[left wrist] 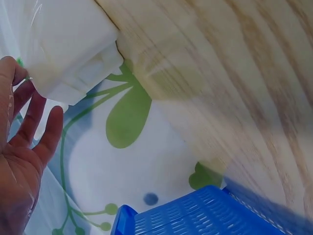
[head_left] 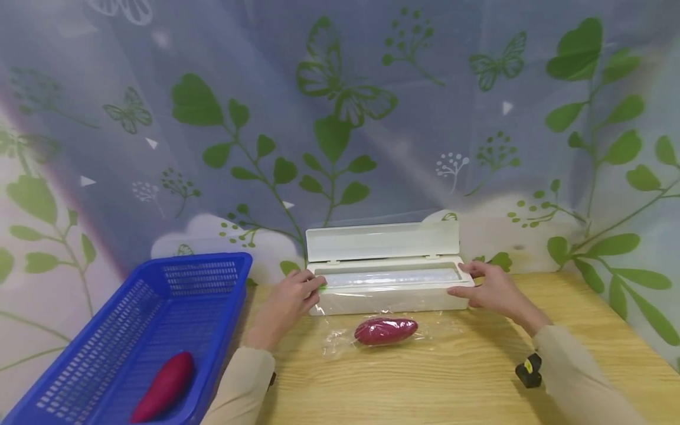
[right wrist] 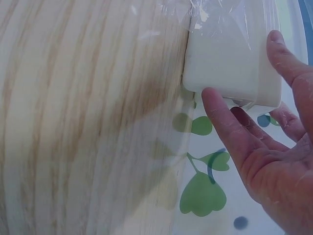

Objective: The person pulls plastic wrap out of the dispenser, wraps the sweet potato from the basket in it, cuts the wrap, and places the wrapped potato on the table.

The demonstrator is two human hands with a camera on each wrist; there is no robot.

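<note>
A white cling film dispenser [head_left: 393, 301] stands at the back of the table, its long lid [head_left: 382, 242] raised and a roll of film [head_left: 393, 277] inside. My left hand [head_left: 289, 301] holds its left end, fingertips over the top edge beside a small green piece. At the other end, my right hand [head_left: 491, 289] grips the corner between thumb and fingers; the right wrist view shows the fingers against the end of the dispenser [right wrist: 230, 54]. Clear film hangs over the front onto the table, around a purple-red sweet potato [head_left: 385, 331]. Whether the film fully encloses it, I cannot tell.
A blue plastic basket [head_left: 209, 330] stands at the left with another purple-red sweet potato [head_left: 164, 386] in it. Behind the wooden table [head_left: 404, 383] hangs a curtain [head_left: 255, 59] printed with leaves and butterflies, close against the raised lid.
</note>
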